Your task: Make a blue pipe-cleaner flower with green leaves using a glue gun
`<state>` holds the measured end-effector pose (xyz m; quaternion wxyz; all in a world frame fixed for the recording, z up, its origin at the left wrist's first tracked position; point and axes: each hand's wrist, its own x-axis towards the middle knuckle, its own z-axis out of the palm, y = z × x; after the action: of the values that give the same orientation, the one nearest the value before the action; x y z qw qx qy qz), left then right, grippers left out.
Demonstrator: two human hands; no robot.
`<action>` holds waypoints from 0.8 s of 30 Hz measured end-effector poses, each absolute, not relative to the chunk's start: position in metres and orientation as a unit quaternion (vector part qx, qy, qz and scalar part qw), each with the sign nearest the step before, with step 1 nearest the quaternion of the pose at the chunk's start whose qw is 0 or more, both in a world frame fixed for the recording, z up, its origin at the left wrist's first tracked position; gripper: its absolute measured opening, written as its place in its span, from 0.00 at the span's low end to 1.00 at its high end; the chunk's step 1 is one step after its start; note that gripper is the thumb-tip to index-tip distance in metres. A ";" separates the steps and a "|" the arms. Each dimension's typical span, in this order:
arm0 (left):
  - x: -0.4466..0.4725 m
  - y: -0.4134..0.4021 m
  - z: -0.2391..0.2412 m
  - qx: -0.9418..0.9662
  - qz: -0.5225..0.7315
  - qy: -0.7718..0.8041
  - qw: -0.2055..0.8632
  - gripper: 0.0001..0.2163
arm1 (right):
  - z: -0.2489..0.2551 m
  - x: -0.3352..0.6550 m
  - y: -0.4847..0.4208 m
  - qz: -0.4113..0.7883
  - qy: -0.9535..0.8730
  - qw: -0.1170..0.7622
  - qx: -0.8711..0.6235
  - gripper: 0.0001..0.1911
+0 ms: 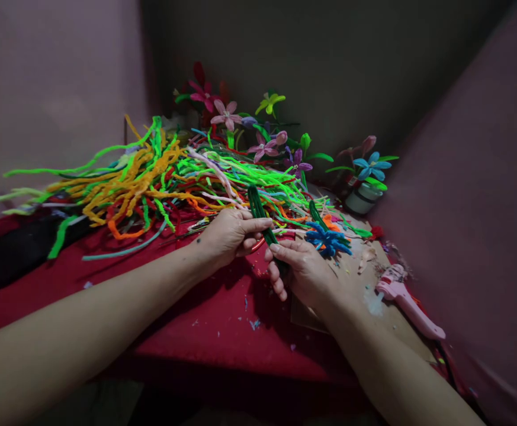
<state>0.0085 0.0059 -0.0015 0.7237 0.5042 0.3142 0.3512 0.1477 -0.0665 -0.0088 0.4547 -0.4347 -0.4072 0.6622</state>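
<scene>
Green stem (256, 208) gripped by left hand (230, 236) and right hand (305, 271) — blue flower (327, 239) beside, pile (151, 171) behind.

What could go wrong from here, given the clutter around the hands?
The dark green pipe cleaner, gripped by the left hand and right hand, may snag strands of the pile right behind it. The right hand sits close to the blue flower and might crush it. The pink glue gun lies by the right forearm and could get bumped.
</scene>
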 end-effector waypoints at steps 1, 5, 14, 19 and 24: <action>0.008 0.007 -0.002 0.508 0.339 0.306 0.731 0.13 | -0.008 0.148 -0.066 0.662 -0.408 0.454 -0.435 0.09; 0.004 0.013 0.000 0.524 0.381 0.325 0.689 0.14 | -0.004 0.150 -0.064 0.651 -0.409 0.456 -0.448 0.09; -0.004 0.011 0.015 0.909 0.404 0.088 0.052 0.04 | 0.001 0.156 -0.064 0.664 -0.400 0.423 -0.468 0.07; -0.003 0.010 0.013 0.949 0.314 0.020 -0.033 0.07 | 0.007 0.162 -0.065 0.687 -0.429 0.352 -0.470 0.07; -0.007 0.002 0.018 0.966 0.250 0.035 -0.052 0.11 | 0.010 0.164 -0.065 0.672 -0.473 0.307 -0.480 0.07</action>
<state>-0.0067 0.0020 0.0185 -0.0520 0.9661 0.0352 0.2504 0.1642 -0.0646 0.0097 0.3073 -0.4805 -0.4729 0.6717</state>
